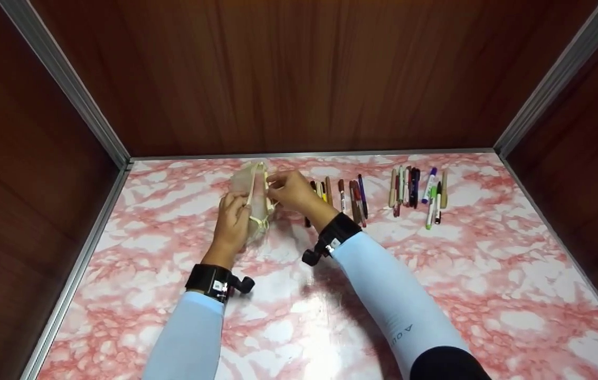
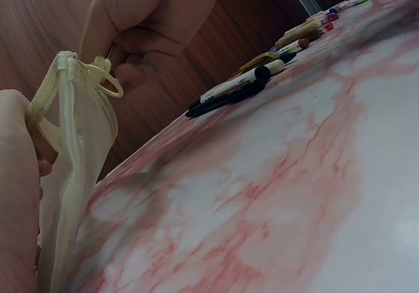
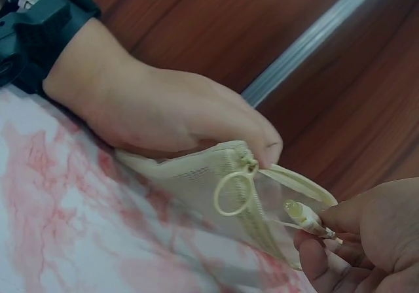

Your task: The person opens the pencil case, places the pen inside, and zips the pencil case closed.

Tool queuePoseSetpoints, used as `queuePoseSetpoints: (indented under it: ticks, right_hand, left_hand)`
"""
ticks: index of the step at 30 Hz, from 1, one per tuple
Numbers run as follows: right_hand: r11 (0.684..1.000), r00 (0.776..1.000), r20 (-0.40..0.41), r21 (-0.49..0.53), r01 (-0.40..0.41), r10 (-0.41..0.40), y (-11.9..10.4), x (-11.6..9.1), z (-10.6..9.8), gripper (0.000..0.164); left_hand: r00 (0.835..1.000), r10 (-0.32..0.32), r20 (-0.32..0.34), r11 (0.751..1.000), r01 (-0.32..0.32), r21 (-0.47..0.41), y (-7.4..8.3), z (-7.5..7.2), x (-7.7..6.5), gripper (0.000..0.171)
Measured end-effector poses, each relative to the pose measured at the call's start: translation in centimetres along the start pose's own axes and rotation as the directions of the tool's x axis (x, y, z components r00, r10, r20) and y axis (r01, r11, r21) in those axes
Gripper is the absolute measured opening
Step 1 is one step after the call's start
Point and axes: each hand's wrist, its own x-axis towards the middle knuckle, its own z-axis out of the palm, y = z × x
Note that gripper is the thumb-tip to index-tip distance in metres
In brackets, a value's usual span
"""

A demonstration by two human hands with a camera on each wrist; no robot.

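Note:
A pale yellow, see-through mesh pouch (image 1: pixel 258 192) stands open at the left of the table. My left hand (image 1: pixel 233 219) grips its near side, with the fingers curled at the rim. At the pouch's far side, my right hand (image 1: pixel 293 191) pinches a small pale yellow piece with a rounded end (image 3: pixel 302 213) right at the opening; I cannot tell exactly what this piece is. A thin yellow ring (image 3: pixel 234 193) hangs from the end of the pouch's edging, and in the left wrist view the right fingers (image 2: pixel 141 67) are close beside it.
Just right of the right hand lie several pens and markers, among them a brown one (image 1: pixel 329 191) and a purple one (image 1: pixel 363 195). Farther right is another group, with a green-capped marker (image 1: pixel 430 210). Wooden panels (image 1: pixel 299 79) wall the marbled table (image 1: pixel 277 316).

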Motion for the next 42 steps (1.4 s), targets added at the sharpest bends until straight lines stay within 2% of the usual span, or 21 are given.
queuePoseSetpoints:
  ticks: [7,12,20,25,29,32,36,39,42]
  right_hand:
    - [0.999,0.999,0.054,-0.051,-0.004,0.006,0.2,-0.3,0.1,0.046]
    - [0.998,0.999,0.034,-0.068,0.015,-0.013,0.7,-0.6,-1.3,0.043]
    - [1.0,0.998,-0.061,0.009,-0.016,0.016,1.5,-1.2,-6.3,0.035]
    - [0.994,0.986,-0.168,-0.097,-0.039,0.022,2.2,-2.5,-10.4,0.038]
    - [0.987,0.967,-0.241,-0.113,-0.119,0.089,3.2,-3.7,-14.0,0.04]
    - [0.985,0.95,-0.302,-0.121,-0.119,0.078,4.3,-4.7,-16.7,0.04]
    - [0.976,0.895,-0.446,-0.2,-0.09,-0.009,6.3,-6.4,-20.6,0.037]
    - [0.963,0.853,-0.521,-0.244,-0.116,-0.029,7.6,-7.8,-23.2,0.037]
    - [0.951,0.84,-0.541,-0.272,-0.147,-0.025,8.5,-9.1,-25.1,0.039]
  left_hand:
    - [1.0,-0.001,0.002,1.0,0.001,-0.014,-0.1,0.2,0.2,0.022]
    - [1.0,0.013,-0.027,0.999,-0.014,-0.029,-0.3,0.4,0.1,0.023]
    - [1.0,-0.008,-0.017,1.0,0.008,-0.011,-0.1,0.2,0.0,0.024]
    - [1.0,-0.008,-0.027,1.0,0.008,0.005,0.0,0.2,-0.1,0.022]
    - [0.999,0.013,-0.033,1.0,-0.013,0.006,0.0,0.3,-0.1,0.02]
    - [0.999,0.019,-0.029,1.0,-0.019,0.002,0.0,0.3,-0.1,0.02]
    - [0.999,0.026,-0.028,1.0,-0.026,0.009,-0.2,0.2,-0.1,0.021]
    - [0.999,0.037,-0.037,0.999,-0.036,0.01,-0.5,0.2,-0.1,0.02]
    - [0.999,0.033,-0.038,0.999,-0.033,0.009,-0.5,0.2,0.0,0.02]
